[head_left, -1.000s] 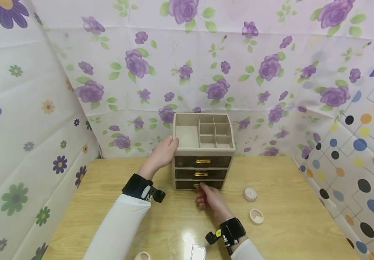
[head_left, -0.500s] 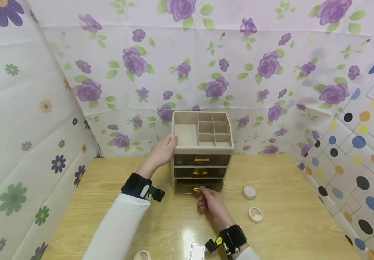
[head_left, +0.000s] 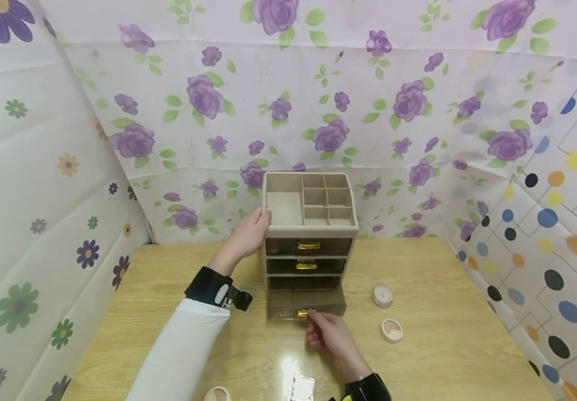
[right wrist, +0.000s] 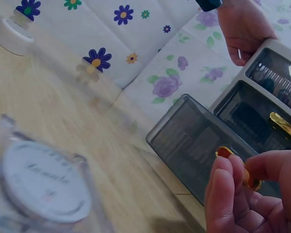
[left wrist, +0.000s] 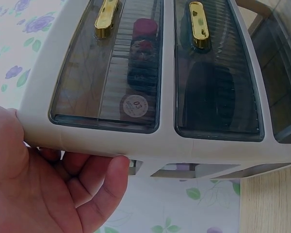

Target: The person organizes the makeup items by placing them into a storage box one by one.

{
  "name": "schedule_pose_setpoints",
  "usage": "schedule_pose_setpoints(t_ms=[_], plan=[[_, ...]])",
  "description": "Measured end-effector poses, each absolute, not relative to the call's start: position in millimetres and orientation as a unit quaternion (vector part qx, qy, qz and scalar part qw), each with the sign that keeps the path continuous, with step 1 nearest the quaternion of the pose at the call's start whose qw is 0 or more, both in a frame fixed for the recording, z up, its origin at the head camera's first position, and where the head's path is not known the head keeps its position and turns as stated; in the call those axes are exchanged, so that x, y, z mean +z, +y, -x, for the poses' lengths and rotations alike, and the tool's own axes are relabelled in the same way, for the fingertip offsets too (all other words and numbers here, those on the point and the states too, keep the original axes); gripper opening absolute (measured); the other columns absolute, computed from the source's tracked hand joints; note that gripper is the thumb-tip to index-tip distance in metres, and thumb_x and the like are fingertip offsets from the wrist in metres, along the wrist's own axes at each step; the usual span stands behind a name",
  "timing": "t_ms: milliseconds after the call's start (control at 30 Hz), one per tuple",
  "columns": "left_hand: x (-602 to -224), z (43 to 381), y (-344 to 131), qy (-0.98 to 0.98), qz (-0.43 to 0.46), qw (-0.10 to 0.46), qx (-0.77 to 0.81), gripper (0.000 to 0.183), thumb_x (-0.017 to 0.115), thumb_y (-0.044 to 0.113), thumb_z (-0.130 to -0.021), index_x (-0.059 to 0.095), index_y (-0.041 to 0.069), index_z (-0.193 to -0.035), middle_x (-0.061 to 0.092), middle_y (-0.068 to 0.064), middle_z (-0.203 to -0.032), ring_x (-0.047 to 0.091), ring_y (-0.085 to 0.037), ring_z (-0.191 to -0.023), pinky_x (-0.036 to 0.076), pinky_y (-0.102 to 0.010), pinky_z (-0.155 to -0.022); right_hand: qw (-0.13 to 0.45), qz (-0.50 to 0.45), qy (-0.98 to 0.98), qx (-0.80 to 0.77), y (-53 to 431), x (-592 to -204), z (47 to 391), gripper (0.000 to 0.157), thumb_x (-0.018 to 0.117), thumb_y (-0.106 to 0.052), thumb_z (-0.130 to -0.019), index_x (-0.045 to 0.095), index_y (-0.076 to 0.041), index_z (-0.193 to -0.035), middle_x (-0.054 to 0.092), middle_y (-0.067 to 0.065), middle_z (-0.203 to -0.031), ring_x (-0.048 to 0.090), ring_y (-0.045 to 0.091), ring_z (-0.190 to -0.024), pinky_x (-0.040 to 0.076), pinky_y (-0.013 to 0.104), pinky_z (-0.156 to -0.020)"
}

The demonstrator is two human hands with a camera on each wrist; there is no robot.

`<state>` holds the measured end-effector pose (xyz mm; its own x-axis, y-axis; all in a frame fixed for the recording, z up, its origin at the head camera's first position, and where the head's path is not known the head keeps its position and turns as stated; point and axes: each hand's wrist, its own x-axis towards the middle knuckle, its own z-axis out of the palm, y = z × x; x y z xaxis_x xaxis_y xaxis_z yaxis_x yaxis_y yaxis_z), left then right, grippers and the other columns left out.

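A beige cosmetic organizer (head_left: 268, 231) with dark see-through drawers stands at the table's back. My left hand (head_left: 245, 236) grips its upper left side, fingers bent against the side wall in the left wrist view. My right hand (head_left: 337, 338) pinches the gold handle (right wrist: 224, 151) of the bottom drawer (head_left: 280, 307) between thumb and fingers. That drawer is pulled partway out, and no items show inside. Both upper drawers are closed. Through the top drawer's front, a pink-capped item (left wrist: 144, 26) and a round label reading 03 (left wrist: 136, 105) show.
To the right lie a round white compact (head_left: 382, 296) and a round three-shade palette (head_left: 391, 330). Another round palette (head_left: 217, 394) and a clear square case (head_left: 302, 387) are at the near edge. Patterned cloth (head_left: 168, 139) hangs behind and on both sides.
The bottom drawer has slid out toward me from its closed position, my right hand moving back with its handle. My left hand keeps its hold on the organizer's side.
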<state>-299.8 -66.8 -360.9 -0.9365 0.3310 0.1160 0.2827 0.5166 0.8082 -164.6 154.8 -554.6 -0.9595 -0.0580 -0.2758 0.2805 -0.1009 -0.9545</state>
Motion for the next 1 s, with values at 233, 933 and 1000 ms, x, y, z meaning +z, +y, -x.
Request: schedule_pose_setpoints(t_ms=[233,933,1000], plan=[[-358,301,-70,0.87,-0.172,0.026,0.462,0.04,0.022,0.042,-0.109,0.039,0.009,-0.094,0.039,-0.01,-0.076,0.038,-0.024,-0.059,0.038,-0.036,-0.054,0.126,-0.064,0.67,-0.729,159,-555,150,0.048,0.061,-0.034,-0.098,0.063,0.013,-0.109,0.062,0.0,-0.071,0.059,0.009,-0.06,0.053,0.019,-0.053],[-363,299,-66,0.871,-0.168,0.032,0.461,0.039,0.023,0.042,-0.109,0.041,0.01,-0.096,0.041,-0.009,-0.075,0.043,-0.023,-0.058,0.039,-0.034,-0.052,0.17,-0.007,0.722,-0.67,184,-548,129,0.041,0.06,-0.033,-0.1,0.068,0.006,-0.111,0.068,0.008,-0.079,0.061,0.011,-0.062,0.052,0.018,-0.053],[-361,300,-65,0.871,-0.169,0.031,0.461,0.039,0.023,0.042,-0.109,0.041,0.01,-0.097,0.041,-0.01,-0.075,0.043,-0.024,-0.058,0.04,-0.034,-0.053,0.162,0.005,0.745,-0.647,194,-540,127,0.041,0.058,-0.032,-0.101,0.068,0.006,-0.109,0.068,0.012,-0.081,0.061,0.012,-0.063,0.052,0.018,-0.053]])
